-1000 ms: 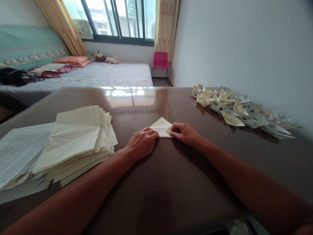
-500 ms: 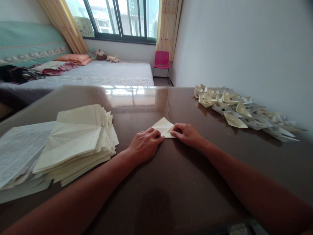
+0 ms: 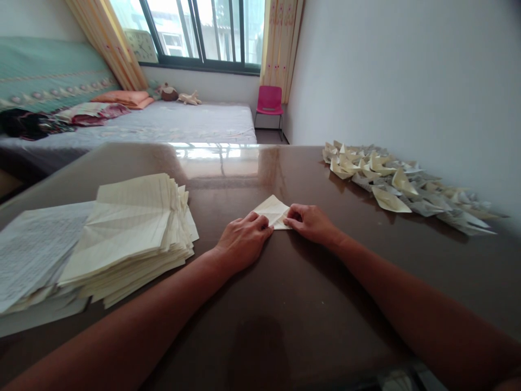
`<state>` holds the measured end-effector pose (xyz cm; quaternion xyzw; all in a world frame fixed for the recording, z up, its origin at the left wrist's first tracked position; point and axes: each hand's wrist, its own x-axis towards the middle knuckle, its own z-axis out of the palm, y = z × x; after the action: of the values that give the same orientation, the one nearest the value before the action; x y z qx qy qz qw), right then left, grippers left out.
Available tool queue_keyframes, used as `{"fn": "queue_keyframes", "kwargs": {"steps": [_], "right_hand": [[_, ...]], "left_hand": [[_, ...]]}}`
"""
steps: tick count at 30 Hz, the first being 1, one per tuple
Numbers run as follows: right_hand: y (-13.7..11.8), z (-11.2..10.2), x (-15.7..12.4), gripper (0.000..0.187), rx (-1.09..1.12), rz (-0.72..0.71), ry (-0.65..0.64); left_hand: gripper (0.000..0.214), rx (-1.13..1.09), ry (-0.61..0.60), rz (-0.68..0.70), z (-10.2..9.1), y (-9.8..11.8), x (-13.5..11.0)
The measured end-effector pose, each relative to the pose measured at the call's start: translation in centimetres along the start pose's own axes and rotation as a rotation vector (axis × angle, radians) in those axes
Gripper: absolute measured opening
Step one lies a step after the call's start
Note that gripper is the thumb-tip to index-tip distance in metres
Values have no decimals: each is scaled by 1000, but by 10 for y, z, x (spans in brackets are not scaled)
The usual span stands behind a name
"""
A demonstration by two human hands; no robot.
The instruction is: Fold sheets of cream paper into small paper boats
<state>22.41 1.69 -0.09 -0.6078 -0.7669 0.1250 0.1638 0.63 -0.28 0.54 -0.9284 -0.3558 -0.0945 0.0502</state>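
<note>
A small cream sheet of folded paper [image 3: 273,209] lies on the brown table, its pointed corner facing away from me. My left hand [image 3: 245,238] holds its left corner, fingers curled and thumb low near the bottom edge. At the right corner, my right hand [image 3: 310,221] pinches the paper between thumb and fingers. Both corners are partly hidden under my fingers. To the left of my left hand sits a thick stack of cream lined paper [image 3: 126,228], its top sheet creased.
White printed sheets [image 3: 36,250] lie under and beside the stack at the left. Many folded paper boats [image 3: 391,179] crowd the table's right side along the wall. Beyond the glossy table [image 3: 285,304] are a bed [image 3: 203,122] and a pink chair [image 3: 269,100].
Almost nothing differs. Both hands stay on the folded paper in the same place, and the view has shifted very slightly.
</note>
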Motion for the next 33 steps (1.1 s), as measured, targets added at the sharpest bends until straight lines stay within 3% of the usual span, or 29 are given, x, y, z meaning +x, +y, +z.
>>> {"fn": "queue_keyframes", "kwargs": {"steps": [10, 13, 16, 19, 25, 33], "right_hand": [[-4, 3, -5, 21, -117, -12, 23], [-10, -2, -12, 22, -252, -187, 71], [-19, -9, -24, 30, -436, -406, 8], [-28, -13, -34, 34, -568, -465, -68], [-29, -10, -43, 40, -688, -404, -103], [-15, 1, -41, 51, -771, -193, -167]], "left_hand": [[31, 34, -9, 117, 4, -3, 2], [30, 34, -2, 104, 4, -3, 2], [31, 19, 1, 101, 3, -3, 2], [31, 10, -2, 102, 3, -3, 2], [29, 14, -6, 98, 2, -3, 3], [27, 11, -11, 100, 2, -3, 3]]}}
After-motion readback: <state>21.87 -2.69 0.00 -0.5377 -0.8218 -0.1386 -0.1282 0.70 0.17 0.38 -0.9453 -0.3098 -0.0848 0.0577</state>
